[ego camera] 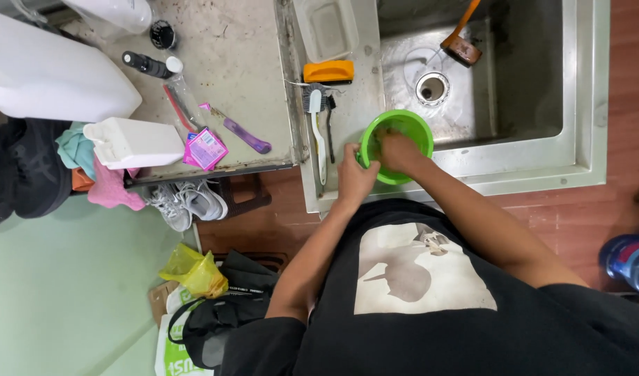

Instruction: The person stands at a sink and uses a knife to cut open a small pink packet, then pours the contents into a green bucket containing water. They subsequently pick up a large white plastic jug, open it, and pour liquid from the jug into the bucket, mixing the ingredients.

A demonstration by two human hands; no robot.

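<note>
Under our hands [378,163] we see a glossy green plastic bowl [410,125] on a dull, stained steel sink [528,157]; left of them, a scuffed matt tabletop [243,56] carries smooth white plastic jugs [135,143]

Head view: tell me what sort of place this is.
Probably a home wash-up or utility corner: a steel sink, brushes on its ledge, and both hands at a green bowl.

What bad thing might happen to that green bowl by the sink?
The green bowl sits on the sink's front rim, partly over the edge, so it might tip or slide off. The left hand grips only its side while the right hand presses inside. The brushes lying close by could get knocked down.
</note>
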